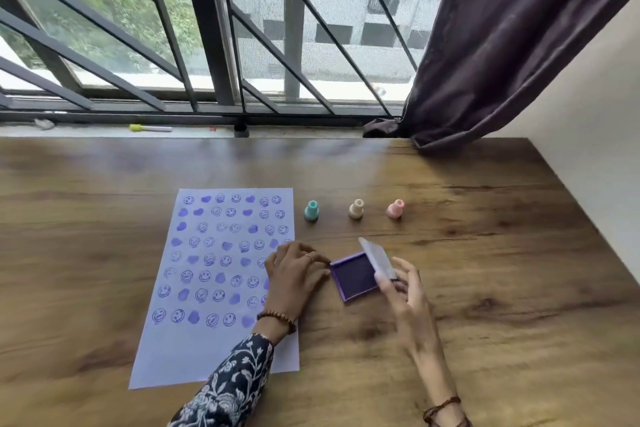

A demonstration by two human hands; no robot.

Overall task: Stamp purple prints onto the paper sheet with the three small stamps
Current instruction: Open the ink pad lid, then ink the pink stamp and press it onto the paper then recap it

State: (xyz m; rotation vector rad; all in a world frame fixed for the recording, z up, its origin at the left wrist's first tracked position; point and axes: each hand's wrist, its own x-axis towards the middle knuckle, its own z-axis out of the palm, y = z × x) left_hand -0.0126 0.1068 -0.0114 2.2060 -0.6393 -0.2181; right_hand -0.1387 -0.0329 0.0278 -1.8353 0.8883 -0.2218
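A paper sheet covered with several rows of purple smiley and heart prints lies on the wooden table. To its right stand three small stamps in a row: teal stamp, cream stamp, pink stamp. Below them sits the purple ink pad, its clear lid tilted up. My left hand rests on the sheet's right edge and touches the pad's left side. My right hand pinches the lid's near edge.
The wooden table runs back to a window sill with a yellow-capped marker. A barred window fills the back. A dark curtain hangs at the right, its hem on the table's far corner. A white wall borders the right.
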